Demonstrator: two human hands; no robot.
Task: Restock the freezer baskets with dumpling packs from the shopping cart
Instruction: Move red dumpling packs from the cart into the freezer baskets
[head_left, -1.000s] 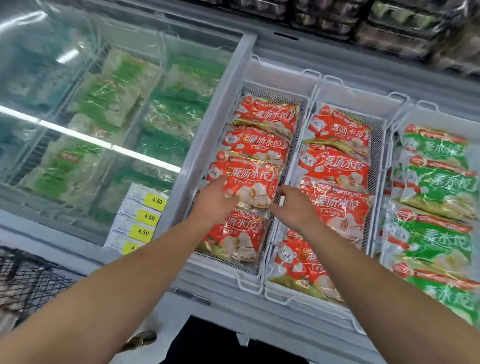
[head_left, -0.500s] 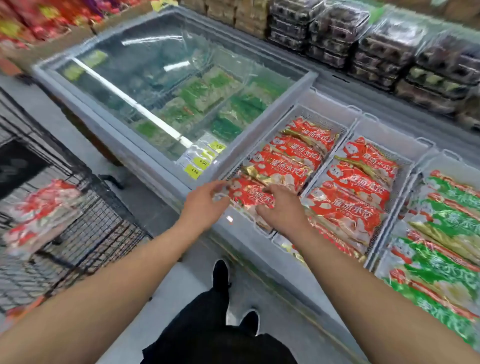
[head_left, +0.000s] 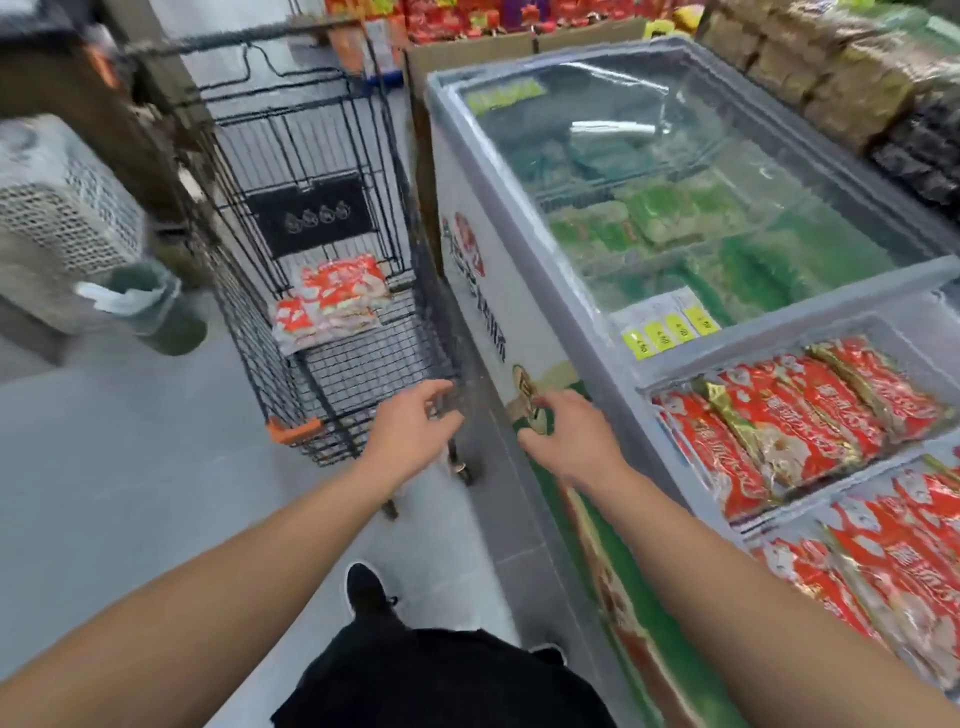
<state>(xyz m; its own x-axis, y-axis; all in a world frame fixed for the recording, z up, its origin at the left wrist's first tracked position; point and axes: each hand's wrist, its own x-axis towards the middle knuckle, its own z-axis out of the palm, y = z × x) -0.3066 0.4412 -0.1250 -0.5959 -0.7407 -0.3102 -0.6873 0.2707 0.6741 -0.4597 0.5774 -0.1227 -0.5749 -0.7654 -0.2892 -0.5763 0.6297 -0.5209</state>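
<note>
A black wire shopping cart (head_left: 332, 395) stands left of the freezer and holds a small stack of red dumpling packs (head_left: 332, 301) at its far end. Red dumpling packs (head_left: 789, 415) fill the white freezer baskets (head_left: 852, 319) at the right. My left hand (head_left: 410, 431) hovers empty with relaxed fingers just over the cart's near rim. My right hand (head_left: 571, 436) hangs empty with spread fingers in front of the freezer's side wall, between cart and baskets.
The freezer's closed glass lid (head_left: 675, 171) covers green packs, with yellow price tags (head_left: 670, 327) on it. A green bin (head_left: 156, 306) and a grey perforated unit (head_left: 57, 218) stand left of the cart. Shelves of goods line the back.
Both hands have let go of the red pack in the basket and swung left toward the cart. My view has turned from the baskets to the cart.
</note>
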